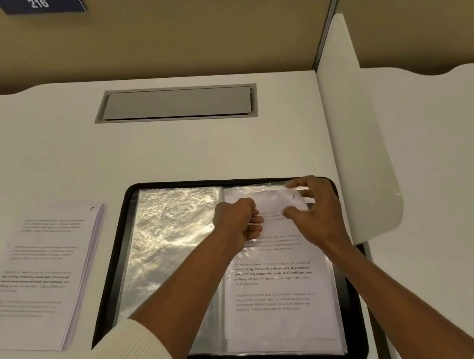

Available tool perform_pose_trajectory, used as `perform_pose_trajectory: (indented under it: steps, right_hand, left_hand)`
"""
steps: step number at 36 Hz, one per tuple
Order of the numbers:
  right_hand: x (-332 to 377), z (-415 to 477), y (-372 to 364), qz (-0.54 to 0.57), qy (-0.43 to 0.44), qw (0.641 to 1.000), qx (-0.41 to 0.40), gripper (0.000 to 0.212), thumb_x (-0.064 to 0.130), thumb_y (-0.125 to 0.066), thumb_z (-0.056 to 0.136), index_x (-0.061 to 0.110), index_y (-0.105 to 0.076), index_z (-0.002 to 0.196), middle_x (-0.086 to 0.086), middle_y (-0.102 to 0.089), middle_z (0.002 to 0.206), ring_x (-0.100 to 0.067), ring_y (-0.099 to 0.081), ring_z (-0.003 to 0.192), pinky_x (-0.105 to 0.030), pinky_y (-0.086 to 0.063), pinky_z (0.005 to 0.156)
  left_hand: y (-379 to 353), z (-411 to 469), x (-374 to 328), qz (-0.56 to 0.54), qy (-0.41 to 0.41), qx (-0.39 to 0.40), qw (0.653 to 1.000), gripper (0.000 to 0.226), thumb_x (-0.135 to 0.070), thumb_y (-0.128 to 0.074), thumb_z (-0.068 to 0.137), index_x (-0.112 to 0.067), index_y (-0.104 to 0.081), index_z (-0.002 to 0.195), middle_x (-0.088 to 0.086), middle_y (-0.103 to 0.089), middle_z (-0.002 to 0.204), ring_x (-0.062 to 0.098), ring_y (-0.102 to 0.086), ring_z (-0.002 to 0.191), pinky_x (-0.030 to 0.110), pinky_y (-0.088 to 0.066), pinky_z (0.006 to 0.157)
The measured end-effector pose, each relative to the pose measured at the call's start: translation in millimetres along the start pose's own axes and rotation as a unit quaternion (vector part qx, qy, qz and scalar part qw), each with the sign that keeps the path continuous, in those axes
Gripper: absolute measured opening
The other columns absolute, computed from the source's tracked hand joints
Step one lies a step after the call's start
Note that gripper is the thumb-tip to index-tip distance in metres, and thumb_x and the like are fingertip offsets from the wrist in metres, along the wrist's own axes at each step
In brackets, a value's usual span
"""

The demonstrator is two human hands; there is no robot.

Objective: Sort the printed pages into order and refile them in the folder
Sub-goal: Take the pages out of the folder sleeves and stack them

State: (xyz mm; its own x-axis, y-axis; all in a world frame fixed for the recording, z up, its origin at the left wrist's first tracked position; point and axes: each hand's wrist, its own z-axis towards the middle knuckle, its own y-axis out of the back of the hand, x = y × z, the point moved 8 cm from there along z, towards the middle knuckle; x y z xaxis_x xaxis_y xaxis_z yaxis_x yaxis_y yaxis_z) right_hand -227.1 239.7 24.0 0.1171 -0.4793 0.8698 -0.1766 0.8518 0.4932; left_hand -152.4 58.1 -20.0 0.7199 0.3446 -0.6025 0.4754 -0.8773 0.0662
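A black zip folder (351, 301) lies open on the white desk, its clear plastic sleeves (169, 231) shining on the left half. On the right half lies a printed page marked 3 (281, 303), partly inside a sleeve. My left hand (238, 221) is curled and pinches the top edge of that page or its sleeve near the folder's spine. My right hand (317, 209) holds the page's top right corner, fingers bent around it beside the number. A stack of printed pages (48, 276), with page 6 on top, lies to the left of the folder.
A grey cable hatch (176, 105) is set in the desk behind the folder. A white side divider (355, 128) stands close to the folder's right edge. A tan partition with a sign reading 216 (38, 4) closes the back.
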Motion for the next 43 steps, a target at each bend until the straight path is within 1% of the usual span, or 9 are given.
perform_pose_trajectory:
  steps: [7,11,16,20,24,27,33,36,43]
  right_hand:
    - [24.6,48.0,-25.3,-0.080,-0.091,0.989,0.087,0.031,0.059,-0.077,0.086,0.031,-0.074,0.098,0.005,-0.064,0.116,-0.012,-0.060,0.105,-0.031,-0.045,0.082]
    - [27.2,75.4,-48.8,-0.252,-0.120,0.942,0.184,0.040,0.053,-0.083,0.084,0.018,-0.073,0.100,0.001,-0.073,0.105,-0.017,-0.065,0.088,-0.031,-0.050,0.073]
    - [38.0,82.1,-60.7,-0.414,-0.123,0.858,0.278,0.060,0.042,-0.094,0.074,0.015,-0.052,0.106,-0.004,-0.062,0.104,-0.024,-0.059,0.092,-0.037,-0.048,0.078]
    - [42.0,85.0,-63.3,-0.465,-0.120,0.823,0.304,0.064,0.037,-0.099,0.068,0.015,-0.051,0.103,-0.004,-0.057,0.100,-0.027,-0.058,0.092,-0.037,-0.047,0.077]
    - [43.1,88.0,-58.2,-0.486,-0.134,0.803,0.319,0.060,0.032,-0.101,0.064,0.016,-0.048,0.087,-0.004,-0.058,0.100,-0.029,-0.060,0.092,-0.038,-0.049,0.077]
    - [44.6,96.4,-51.3,-0.491,-0.128,0.807,0.302,0.057,0.029,-0.099,0.067,0.015,-0.049,0.091,-0.005,-0.060,0.108,-0.030,-0.064,0.099,-0.039,-0.048,0.078]
    - [53.1,124.9,-36.7,-0.470,-0.105,0.844,0.235,0.057,0.031,-0.096,0.072,0.015,-0.055,0.109,-0.008,-0.064,0.119,-0.028,-0.061,0.099,-0.038,-0.044,0.076]
    - [57.9,143.6,-29.2,-0.441,-0.092,0.872,0.191,0.060,0.031,-0.093,0.076,0.011,-0.060,0.123,-0.011,-0.064,0.124,-0.032,-0.064,0.113,-0.036,-0.045,0.079]
    - [77.8,182.1,-9.8,-0.373,-0.065,0.922,0.086,0.041,0.026,-0.091,0.077,0.011,-0.071,0.109,-0.013,-0.070,0.114,-0.034,-0.068,0.103,-0.035,-0.052,0.080]
  left_hand:
    - [1.8,3.5,9.9,-0.022,-0.028,-0.029,0.999,0.013,-0.010,-0.063,0.089,0.000,-0.070,0.086,0.017,-0.072,0.073,0.028,-0.062,0.061,0.035,-0.053,0.062]
    - [4.1,3.8,10.8,-0.041,-0.040,-0.038,0.998,0.015,-0.012,-0.064,0.090,0.000,-0.071,0.086,0.016,-0.074,0.072,0.028,-0.062,0.060,0.037,-0.054,0.064]
    - [9.6,3.9,5.5,-0.058,-0.067,-0.038,0.995,0.019,-0.017,-0.066,0.095,0.000,-0.072,0.088,0.017,-0.075,0.076,0.025,-0.063,0.058,0.034,-0.053,0.060]
    - [16.6,0.1,2.0,-0.087,-0.103,-0.032,0.990,0.047,-0.040,-0.062,0.105,0.003,-0.073,0.090,0.018,-0.077,0.078,0.026,-0.068,0.064,0.033,-0.056,0.060]
    - [38.8,-3.7,0.6,0.133,-0.240,-0.148,0.950,0.052,-0.057,-0.056,0.103,-0.012,-0.069,0.080,0.000,-0.074,0.074,0.017,-0.069,0.072,0.038,-0.057,0.074]
    - [45.1,-14.0,3.7,0.296,-0.353,-0.213,0.862,0.042,-0.062,-0.059,0.099,-0.021,-0.062,0.090,-0.009,-0.062,0.090,0.010,-0.057,0.087,0.033,-0.049,0.075]
    - [33.2,-14.8,34.4,0.488,-0.439,-0.134,0.743,0.067,-0.068,-0.068,0.087,-0.017,-0.054,0.129,0.002,-0.049,0.141,0.023,-0.043,0.133,0.040,-0.046,0.105]
    - [30.0,-15.5,47.8,0.545,-0.422,-0.105,0.717,0.082,-0.073,-0.061,0.089,-0.015,-0.046,0.144,0.010,-0.029,0.165,0.029,-0.025,0.153,0.048,-0.037,0.120]
    - [27.9,-14.1,64.8,0.585,-0.394,-0.071,0.705,0.099,-0.080,-0.046,0.094,-0.011,-0.026,0.162,0.013,0.000,0.176,0.029,0.005,0.163,0.049,-0.019,0.130]
